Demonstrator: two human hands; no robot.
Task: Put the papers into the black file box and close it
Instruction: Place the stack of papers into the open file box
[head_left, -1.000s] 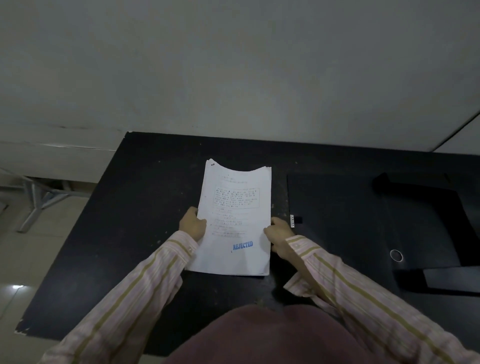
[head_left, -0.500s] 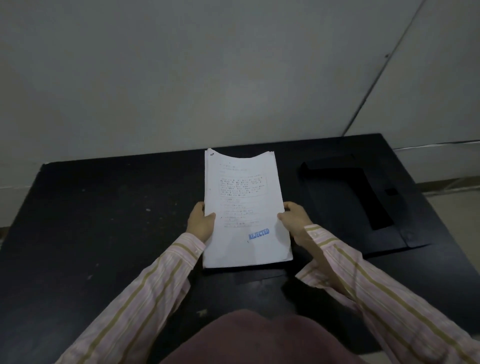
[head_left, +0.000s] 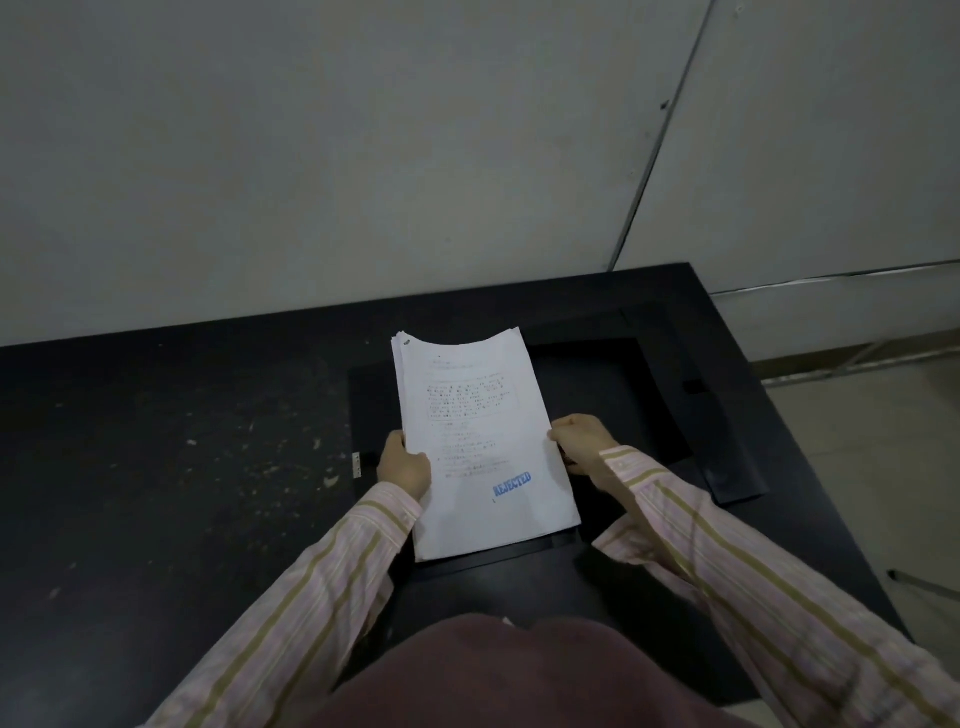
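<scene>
The papers (head_left: 480, 441) are a thick white stack, printed text on the top sheet and a blue "REJECTED" stamp near its lower right corner. The far edge bows upward in a shallow curve, and the sheet edges show along the left side. The left hand (head_left: 402, 465) grips the stack's left edge, thumb on top; the right hand (head_left: 584, 439) grips the right edge the same way. The stack is held above the open black file box (head_left: 613, 384), which lies flat on the dark desk (head_left: 182, 467). The box's flap (head_left: 722, 415) is spread out to the right. Whether the stack's near edge touches the box cannot be told.
</scene>
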